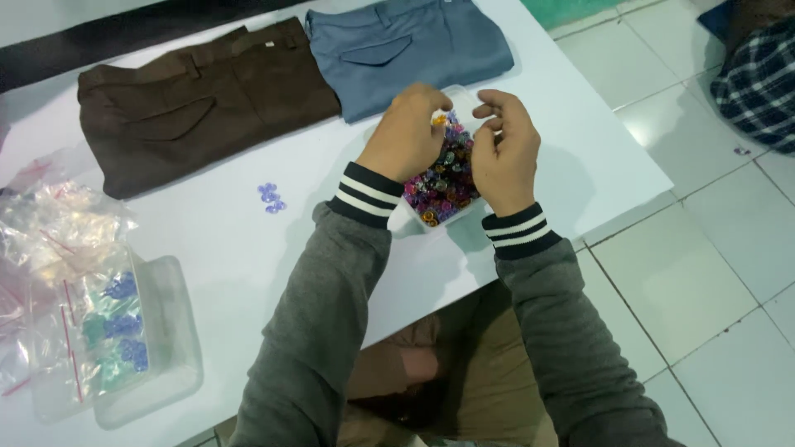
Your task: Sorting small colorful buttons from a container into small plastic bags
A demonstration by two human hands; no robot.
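At the left edge of the white tabletop [232, 248] lies a heap of clear plastic bags [50, 223] with red seal strips. Just in front of them, near the near left corner, sits a clear shallow tray [170, 331] with a bag of blue and green small pieces [120, 327] lying partly in it. Along the far edge a folded brown pair of trousers [199, 103] lies flat, its right side touching a folded blue-grey pair of trousers [406, 50]. On the bare surface in front of the brown pair, apart from everything else, rests a small cluster of blue beads [271, 197].

Toward the right edge stands a clear plastic tub [414, 219] filled with mixed coloured beads [443, 182], purple, pink, orange and dark ones among them. The left hand [406, 136] hovers over the tub's far left part, its grip clenched with fingertips pinched together on a small orange bead [440, 121]. The right hand [505, 145] is just beside the tub's right side, its fingers curled and thumb drawn toward the forefinger; whether this grip is grasping anything cannot be told. Both wrists show grey sleeves with dark, white-striped cuffs [364, 192].

Beyond the right edge is pale tiled floor [696, 207], with a dark checked cloth [758, 79] at the upper right.
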